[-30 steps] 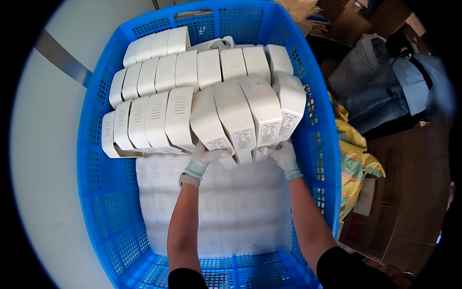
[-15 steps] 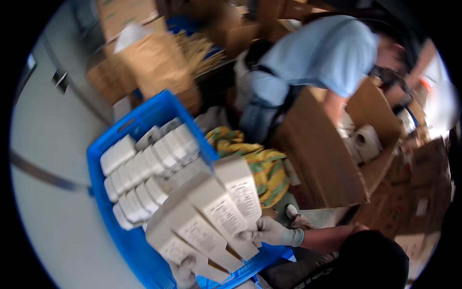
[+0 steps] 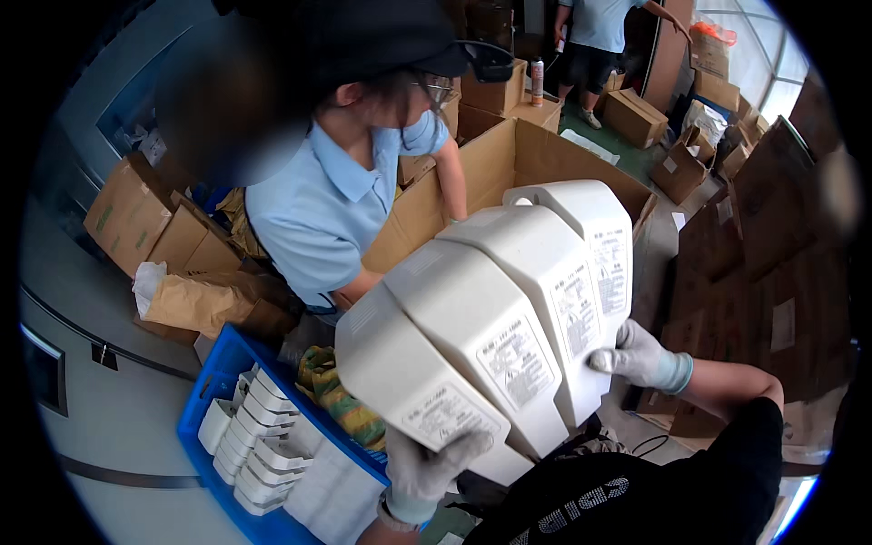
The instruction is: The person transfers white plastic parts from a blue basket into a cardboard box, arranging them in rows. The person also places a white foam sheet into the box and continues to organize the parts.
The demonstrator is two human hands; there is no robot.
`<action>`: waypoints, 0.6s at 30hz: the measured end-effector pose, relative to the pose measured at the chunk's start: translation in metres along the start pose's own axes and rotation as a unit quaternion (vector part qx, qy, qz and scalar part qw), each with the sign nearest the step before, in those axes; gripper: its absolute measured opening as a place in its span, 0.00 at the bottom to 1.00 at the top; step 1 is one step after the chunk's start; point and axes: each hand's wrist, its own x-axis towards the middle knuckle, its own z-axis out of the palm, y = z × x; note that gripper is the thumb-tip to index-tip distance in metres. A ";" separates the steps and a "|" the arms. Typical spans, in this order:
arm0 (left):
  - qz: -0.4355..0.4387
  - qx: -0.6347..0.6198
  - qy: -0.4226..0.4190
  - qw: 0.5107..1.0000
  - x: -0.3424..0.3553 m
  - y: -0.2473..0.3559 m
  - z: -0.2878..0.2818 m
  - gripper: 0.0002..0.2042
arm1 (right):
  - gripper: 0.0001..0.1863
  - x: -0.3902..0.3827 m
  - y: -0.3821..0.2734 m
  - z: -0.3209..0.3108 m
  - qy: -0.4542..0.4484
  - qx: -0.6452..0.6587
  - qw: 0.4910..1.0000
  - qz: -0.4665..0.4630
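Observation:
A row of several white plastic housings with printed labels [image 3: 459, 327] is held up in front of me, pressed side by side. My left hand [image 3: 427, 468], in a grey glove, grips the left end from below, its thumb over the lower label. My right hand [image 3: 636, 359], gloved too, grips the right end with its thumb on the front. Behind the housings stands a large open cardboard box [image 3: 554, 154], partly hidden by them. The blue plastic crate [image 3: 209, 381] at the lower left holds more white housings [image 3: 263, 427].
A co-worker in a light blue shirt [image 3: 309, 218] leans at the box, arms inside it. Another person [image 3: 590, 45] stands farther back. Cardboard cartons [image 3: 636, 118] line the back and right. Paper sacks [image 3: 200, 300] lie at the left, a yellow-green woven bag [image 3: 331, 400] beside the crate.
I have lifted the housings out of the crate and turned right toward the big box, so the crate now lies lower left. The co-worker appears closer in my view.

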 end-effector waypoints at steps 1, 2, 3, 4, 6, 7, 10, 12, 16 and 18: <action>-0.032 -0.046 0.001 0.998 0.035 0.003 0.028 0.30 | 0.21 0.017 -0.017 -0.033 -0.003 -0.022 1.000 0.002; -0.005 0.019 0.001 1.000 0.062 -0.020 0.042 0.29 | 0.20 0.041 -0.033 -0.068 -0.017 -0.011 1.000 0.019; 0.018 0.067 -0.017 0.997 0.094 -0.050 0.060 0.28 | 0.20 0.057 -0.033 -0.118 -0.018 -0.008 0.998 0.056; 0.021 0.053 0.002 0.998 0.113 -0.075 0.062 0.28 | 0.19 0.080 -0.041 -0.154 -0.031 -0.005 0.995 0.089; -0.088 -0.160 0.072 0.981 0.163 -0.119 0.089 0.27 | 0.16 0.123 -0.025 -0.195 -0.017 0.032 0.989 0.143; -0.119 -0.186 0.087 0.971 0.180 -0.144 0.098 0.26 | 0.16 0.141 -0.014 -0.230 -0.039 0.032 0.980 0.193; -0.205 -0.244 0.112 0.941 0.194 -0.214 0.110 0.28 | 0.17 0.172 0.033 -0.296 -0.062 0.019 0.945 0.320; -0.259 -0.286 0.111 0.916 0.197 -0.264 0.108 0.28 | 0.21 0.179 0.068 -0.320 -0.108 -0.087 0.934 0.331; -0.336 -0.304 0.071 0.889 0.197 -0.333 0.111 0.30 | 0.29 0.187 0.081 -0.354 -0.274 -0.310 0.825 0.384; -0.353 -0.299 0.065 0.884 0.202 -0.363 0.108 0.32 | 0.34 0.204 0.096 -0.378 -0.308 -0.351 0.751 0.467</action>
